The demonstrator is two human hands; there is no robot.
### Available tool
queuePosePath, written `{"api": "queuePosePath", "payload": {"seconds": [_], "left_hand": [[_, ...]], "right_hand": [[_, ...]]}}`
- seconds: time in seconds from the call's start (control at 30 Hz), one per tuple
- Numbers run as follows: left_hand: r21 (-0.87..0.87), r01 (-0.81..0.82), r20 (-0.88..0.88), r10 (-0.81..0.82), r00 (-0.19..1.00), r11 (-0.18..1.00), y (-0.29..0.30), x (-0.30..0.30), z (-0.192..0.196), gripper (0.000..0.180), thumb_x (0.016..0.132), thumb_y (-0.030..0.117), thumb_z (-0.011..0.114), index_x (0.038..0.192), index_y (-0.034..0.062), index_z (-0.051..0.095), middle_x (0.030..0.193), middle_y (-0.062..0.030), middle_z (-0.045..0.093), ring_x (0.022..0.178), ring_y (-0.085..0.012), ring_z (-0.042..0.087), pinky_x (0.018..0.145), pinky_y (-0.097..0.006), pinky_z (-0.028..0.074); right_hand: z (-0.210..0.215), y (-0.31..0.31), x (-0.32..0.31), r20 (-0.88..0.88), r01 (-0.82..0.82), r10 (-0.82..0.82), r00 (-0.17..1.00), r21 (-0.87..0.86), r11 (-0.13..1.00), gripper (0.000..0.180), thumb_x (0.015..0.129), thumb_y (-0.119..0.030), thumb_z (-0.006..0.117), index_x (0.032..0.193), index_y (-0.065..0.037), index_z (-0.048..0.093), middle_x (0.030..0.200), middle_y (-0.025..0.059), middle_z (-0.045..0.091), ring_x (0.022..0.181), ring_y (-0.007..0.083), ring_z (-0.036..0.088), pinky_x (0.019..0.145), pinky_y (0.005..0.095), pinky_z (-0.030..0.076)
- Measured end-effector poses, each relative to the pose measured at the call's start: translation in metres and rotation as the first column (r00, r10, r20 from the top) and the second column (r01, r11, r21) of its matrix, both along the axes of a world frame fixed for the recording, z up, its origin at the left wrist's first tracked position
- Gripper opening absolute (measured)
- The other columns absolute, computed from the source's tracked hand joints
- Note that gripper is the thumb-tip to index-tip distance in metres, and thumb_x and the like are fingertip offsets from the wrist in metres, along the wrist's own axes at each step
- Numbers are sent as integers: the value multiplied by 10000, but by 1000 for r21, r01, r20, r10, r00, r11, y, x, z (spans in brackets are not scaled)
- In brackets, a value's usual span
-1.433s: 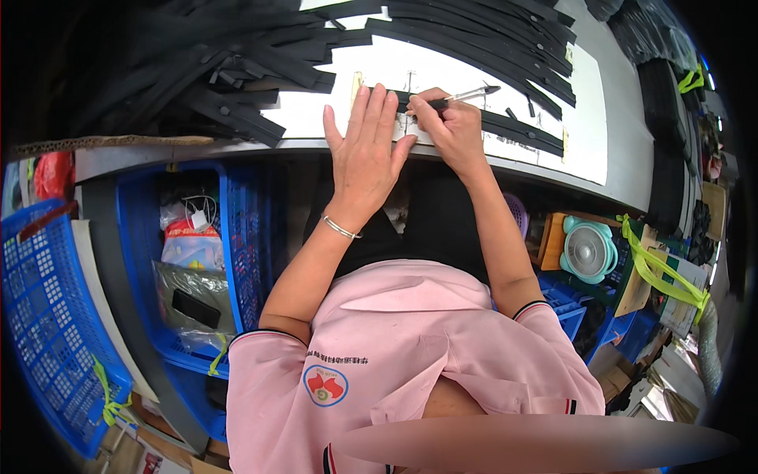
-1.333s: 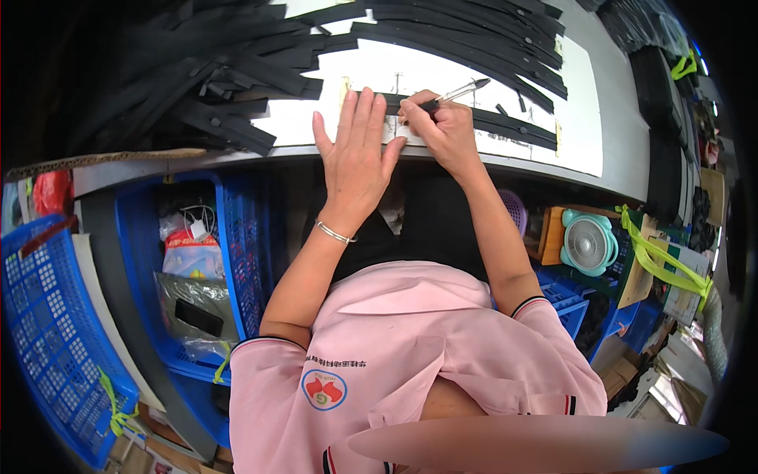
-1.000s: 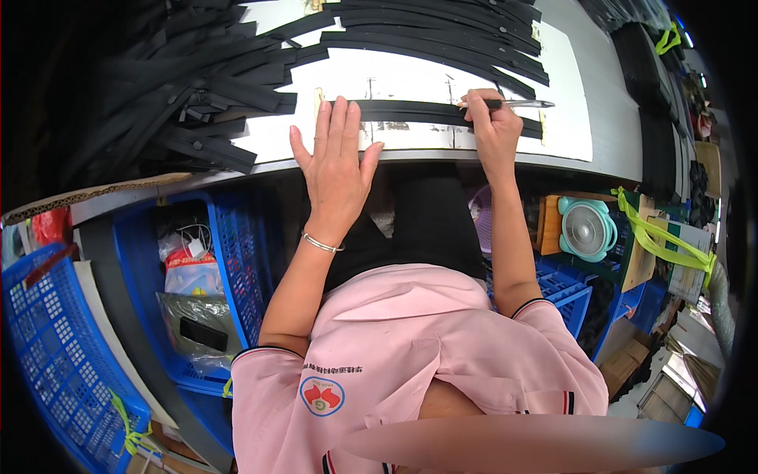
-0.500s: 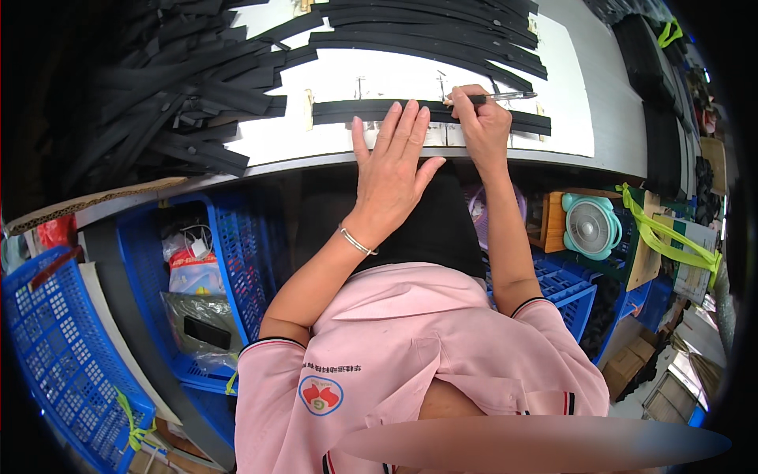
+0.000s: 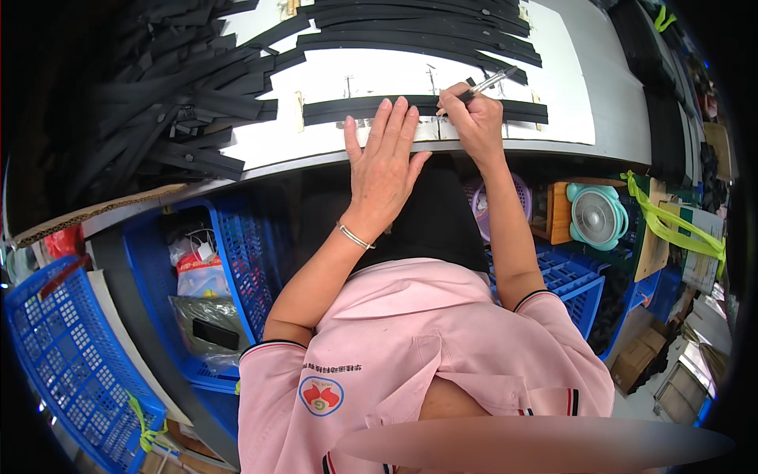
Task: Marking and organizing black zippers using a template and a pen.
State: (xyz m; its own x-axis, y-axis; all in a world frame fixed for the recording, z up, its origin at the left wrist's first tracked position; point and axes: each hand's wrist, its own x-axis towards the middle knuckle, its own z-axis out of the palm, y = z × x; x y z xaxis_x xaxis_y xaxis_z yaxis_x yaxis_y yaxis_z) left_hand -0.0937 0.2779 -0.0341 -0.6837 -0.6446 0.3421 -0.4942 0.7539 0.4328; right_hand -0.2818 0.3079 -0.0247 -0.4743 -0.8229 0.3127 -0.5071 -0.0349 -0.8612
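At left, a blue crate [image 5: 243, 261] holds a black phone [image 5: 215, 333] on a plastic bag [image 5: 186, 314]. At right: a teal fan [image 5: 597, 216]; nearer, a cardboard box [image 5: 635, 362].

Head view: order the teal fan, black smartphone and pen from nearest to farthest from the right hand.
1. Pen, held in the right hand.
2. Teal fan, off to the right.
3. Black smartphone, far left, in the blue plastic crate.
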Motion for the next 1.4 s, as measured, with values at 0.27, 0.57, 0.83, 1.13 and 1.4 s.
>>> {"api": "queuePosePath", "payload": {"seconds": [0.27,0.57,0.83,1.13,1.4], "left_hand": [[-43,-6,25,7,1000,999,-1,-3,-2,645,902,313,732,1464,84,514,1532,-72,489,1471,-238,380,1221,-583,103],[-72,12,59,-7,998,997,1,-2,-2,659,918,299,731,1489,85,482,1542,-81,472,1470,-257,379,1215,-580,100],[-7,-4,-52,4,999,1000,6,-19,10,555,933,261,719,1428,86,538,1514,-84,500,1455,-270,393,1209,-587,104],[-5,181,-346,-172,922,983,0,-125,16,118,871,136,741,979,90,752,1062,-19,712,1078,-222,608,1116,-472,299],[-41,145,-348,-151,925,989,1,-136,6,100,808,100,764,906,85,748,1002,-18,703,1022,-223,602,1028,-419,351]], "right_hand": [[-3,3,-4,-30,-8,8,1000,-9,1000,176,904,-111,651,795,16,707,619,71,655,539,108,602,540,277,472],[24,49,-64,235,213,-187,954,-88,973,193,991,-103,576,877,-10,701,813,22,680,669,50,532,609,205,412],[3,54,-86,165,232,-229,959,-1,973,193,975,-123,641,873,27,705,764,38,692,647,60,571,584,229,449],[-4,50,-87,145,232,-225,963,-32,972,203,966,-158,662,877,14,724,713,18,700,604,53,586,550,236,452],[-10,49,-88,-39,259,-260,965,-10,966,206,946,-212,686,864,-28,732,640,40,647,511,108,560,501,288,428]]}}
